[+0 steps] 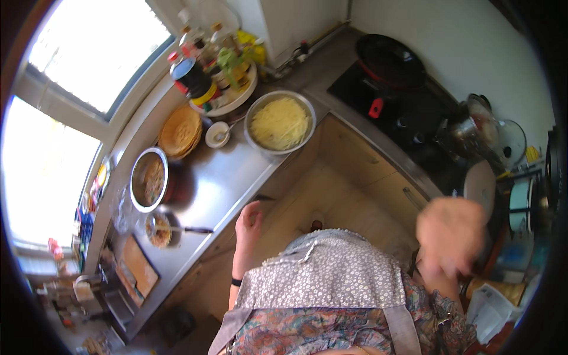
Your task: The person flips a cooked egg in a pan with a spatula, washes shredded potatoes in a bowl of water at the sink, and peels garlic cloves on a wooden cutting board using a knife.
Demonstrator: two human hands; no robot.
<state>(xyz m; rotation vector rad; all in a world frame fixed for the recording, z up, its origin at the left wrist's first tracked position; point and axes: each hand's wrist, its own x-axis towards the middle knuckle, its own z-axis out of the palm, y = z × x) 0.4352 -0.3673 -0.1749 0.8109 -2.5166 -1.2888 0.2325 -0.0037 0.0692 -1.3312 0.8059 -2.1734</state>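
My left hand (249,222), blurred, is in front of the metal counter's edge, its fingers loosely curled with a gap and nothing visible between them. My right hand (451,233) is raised at the right near the stove, strongly blurred; its fingers cannot be made out clearly. A steel bowl of pale shredded food (280,122) stands at the counter's corner. To its left are a small white bowl with a spoon (218,135), stacked wicker baskets (180,132) and a deep metal bowl of mixed food (153,179). A smaller bowl (159,230) has a dark-handled utensil (195,230) across it.
Bottles (195,80) crowd a round white tray (235,105) by the window. A black pan with a red handle (390,62) rests on the black hob (399,115); a metal pot (470,128) stands further right. A cutting board (140,266) lies beside the sink.
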